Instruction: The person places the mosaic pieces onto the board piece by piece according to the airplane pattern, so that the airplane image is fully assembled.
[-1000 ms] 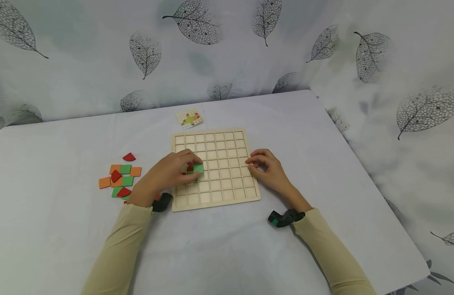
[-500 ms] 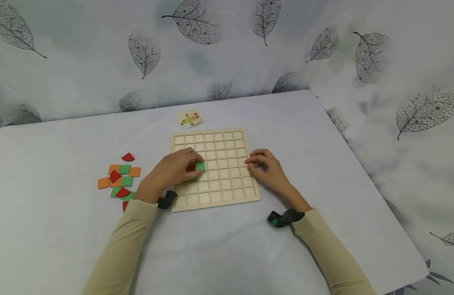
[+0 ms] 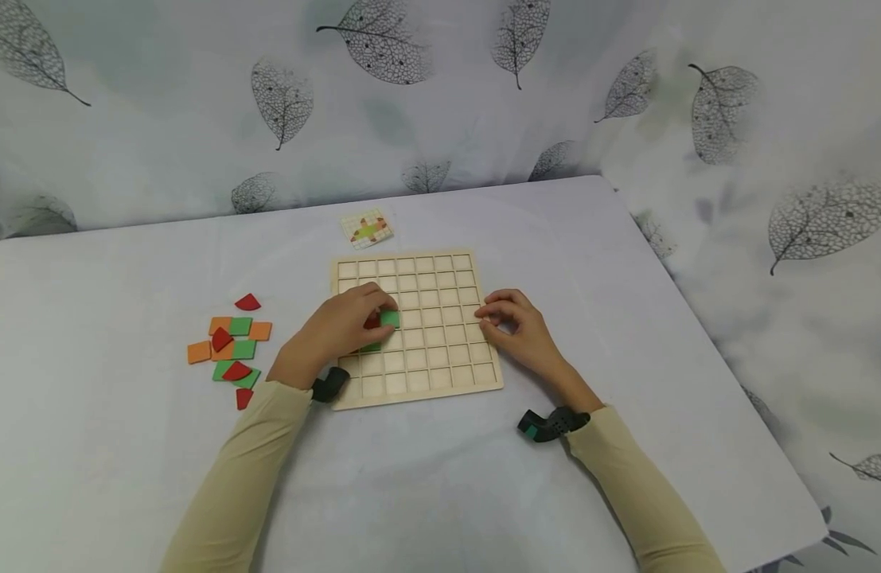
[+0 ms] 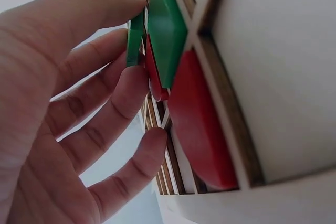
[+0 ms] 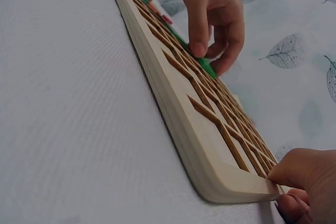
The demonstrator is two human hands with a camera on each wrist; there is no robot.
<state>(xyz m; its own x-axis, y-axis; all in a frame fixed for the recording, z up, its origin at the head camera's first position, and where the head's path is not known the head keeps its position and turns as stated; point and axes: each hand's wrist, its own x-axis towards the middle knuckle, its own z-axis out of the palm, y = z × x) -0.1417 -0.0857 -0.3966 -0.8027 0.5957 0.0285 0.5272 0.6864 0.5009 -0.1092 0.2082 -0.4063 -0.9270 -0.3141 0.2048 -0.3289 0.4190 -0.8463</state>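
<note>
"While the wooden grid board point(image 3: 440, 334) is gripped at its right edge by the right hand point(image 3: 520, 328), what is held by the left hand point(image 3: 340, 322)?"

"A green square tile point(image 3: 390, 318) is pinched there between thumb and fingers, a little left of the board's middle. The lower fingers are spaced apart and loosely bent."

"Is the board touched by that tile?"

"It is held close to the cells, but whether contact is made cannot be told."

"What is laid in the grid near it?"

"A second green tile point(image 4: 167, 35) is set in a cell. A curved red piece point(image 4: 202, 129) is lodged just beside it, and another red piece point(image 4: 154, 74) is partly seen on its other side."

"And how is the edge held by the right hand?"

"The thumb is laid on the rim, and the fingers are bent lower down at the side."

"Where are the other pieces kept?"

"Left of the board, orange tiles point(image 3: 200, 352), loose green tiles point(image 3: 240, 326) and red wedges point(image 3: 248, 302) are scattered on the white cloth point(image 3: 426, 485), some overlapped. Beyond the far edge a small printed card point(image 3: 367, 229) is placed, and a leaf-printed backdrop point(image 3: 469, 119) is seen behind the table."
</note>
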